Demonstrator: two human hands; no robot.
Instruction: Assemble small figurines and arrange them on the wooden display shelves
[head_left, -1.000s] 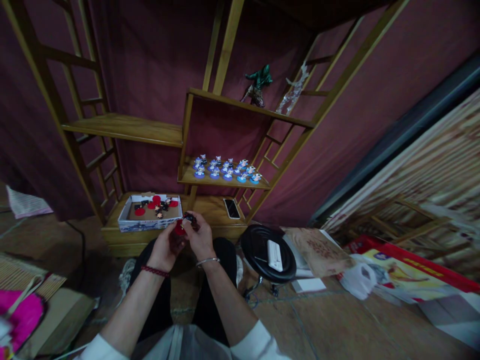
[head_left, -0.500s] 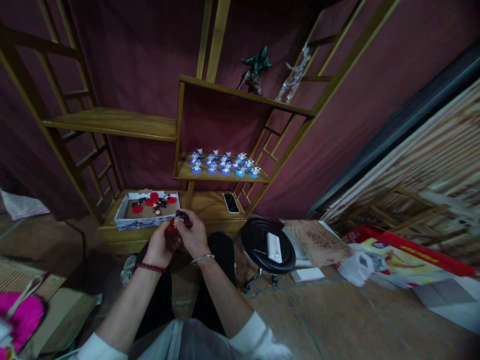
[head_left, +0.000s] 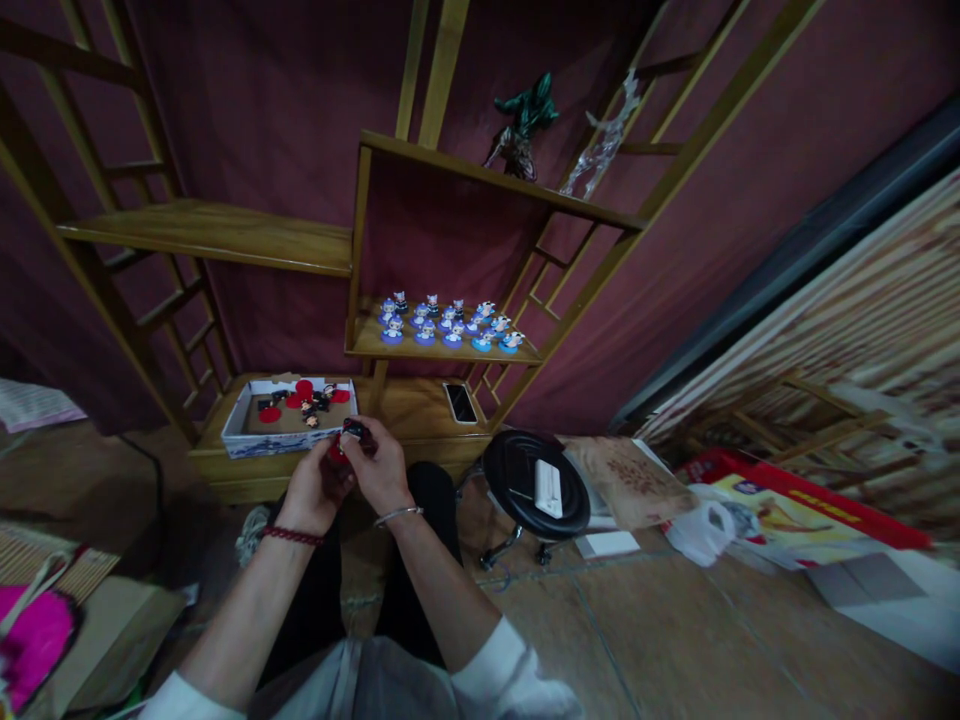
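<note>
Fiddling just beside a box [head_left: 277, 444] of loose bits [head_left: 321, 400]: my left hand [head_left: 312, 489] grasping a red-and-black piece [head_left: 337, 452], right hand [head_left: 382, 469] pinching it too, purple figurines [head_left: 424, 333] shelved farther right. Grip's barely changed from a second ago, so I'd say I'm still busy with this one.

On an upper shelf [head_left: 450, 163] at the far side stands a dark green statue [head_left: 527, 125], and just to its right a clear figure [head_left: 604, 140]. Lower, a phone [head_left: 460, 403] lies flat. To the right, a round black stool [head_left: 508, 478] carries a white object [head_left: 548, 488]. Farther right there are a white plastic bag [head_left: 701, 530] and a red and yellow box [head_left: 810, 515]. At the near left, a bright pink thing [head_left: 34, 635] is near a cardboard box [head_left: 124, 640].
</note>
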